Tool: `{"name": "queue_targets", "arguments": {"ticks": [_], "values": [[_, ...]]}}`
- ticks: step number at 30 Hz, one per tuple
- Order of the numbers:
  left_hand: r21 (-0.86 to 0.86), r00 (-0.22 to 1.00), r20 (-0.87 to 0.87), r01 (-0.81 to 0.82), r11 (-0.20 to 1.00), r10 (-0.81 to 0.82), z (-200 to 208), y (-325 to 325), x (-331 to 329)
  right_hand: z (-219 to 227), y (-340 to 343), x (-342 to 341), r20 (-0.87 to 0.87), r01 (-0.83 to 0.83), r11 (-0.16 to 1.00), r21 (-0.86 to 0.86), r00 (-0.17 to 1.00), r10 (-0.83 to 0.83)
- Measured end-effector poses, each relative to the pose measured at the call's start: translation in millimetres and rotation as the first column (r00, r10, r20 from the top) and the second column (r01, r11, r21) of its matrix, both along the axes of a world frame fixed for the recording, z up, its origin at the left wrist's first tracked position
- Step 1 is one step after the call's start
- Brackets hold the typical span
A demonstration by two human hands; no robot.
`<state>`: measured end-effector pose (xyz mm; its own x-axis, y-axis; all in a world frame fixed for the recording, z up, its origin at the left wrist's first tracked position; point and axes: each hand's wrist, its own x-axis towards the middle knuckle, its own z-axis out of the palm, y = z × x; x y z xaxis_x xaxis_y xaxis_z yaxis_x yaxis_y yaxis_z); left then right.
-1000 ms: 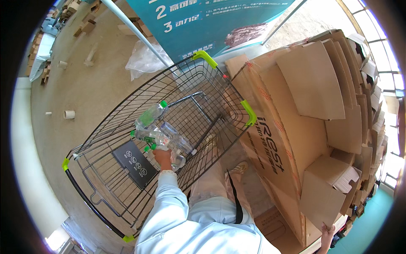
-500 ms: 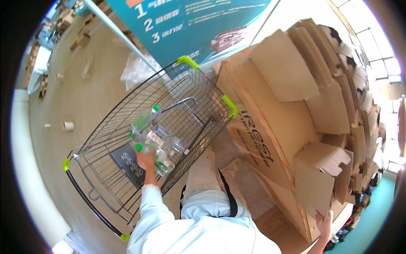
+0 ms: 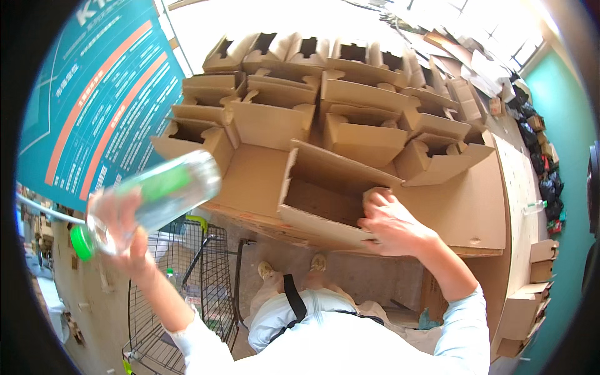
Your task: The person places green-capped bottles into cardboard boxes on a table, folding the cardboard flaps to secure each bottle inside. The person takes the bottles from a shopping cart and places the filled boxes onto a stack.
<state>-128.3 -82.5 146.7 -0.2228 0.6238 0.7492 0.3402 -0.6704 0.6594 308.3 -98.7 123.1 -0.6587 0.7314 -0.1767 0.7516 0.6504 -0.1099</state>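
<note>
A clear plastic bottle (image 3: 182, 186) with a green cap and a green label is raised at the left, tilted, its cap toward the lower left. My left hand (image 3: 124, 228) is closed around its capped end, slightly blurred by motion. In front of me an open cardboard box (image 3: 315, 226) stands at the near edge of a large cardboard surface (image 3: 253, 178). My right hand (image 3: 395, 220) grips the box's right end, with the fingertips partly hidden at its edge. The bottle is apart from the box, to its left.
Rows of open cardboard boxes (image 3: 272, 122) stand behind the near one. A wire shopping cart (image 3: 215, 275) with bottles in it is below left. A teal printed banner (image 3: 112, 106) rises at the left. Dark bags (image 3: 551, 187) line the right wall.
My left hand has lifted the bottle out of the cart and up to the left of the boxes. The view has turned right toward the boxes. My right hand now holds the near box's end.
</note>
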Motion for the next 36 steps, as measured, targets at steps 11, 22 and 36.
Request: {"name": "queue_targets", "arguments": {"ticks": [11,22,36], "values": [[-0.559,-0.226,-0.827,0.223,0.799,-0.515,56.0,70.9,266.3,-8.0,-26.7,33.8,-0.298,0.271,0.957,0.104,0.926,-0.23],[-0.626,-0.611,-0.558,-0.134,0.768,-0.562,-63.4,118.8,317.9,-51.5,-39.8,22.5,-0.567,0.377,0.907,0.189,0.796,-0.212],[-0.916,-0.638,-0.107,-0.235,0.326,-0.762,-112.3,139.4,322.7,-44.0,-35.6,21.4,-0.577,0.467,0.877,0.113,0.749,-0.325]]}}
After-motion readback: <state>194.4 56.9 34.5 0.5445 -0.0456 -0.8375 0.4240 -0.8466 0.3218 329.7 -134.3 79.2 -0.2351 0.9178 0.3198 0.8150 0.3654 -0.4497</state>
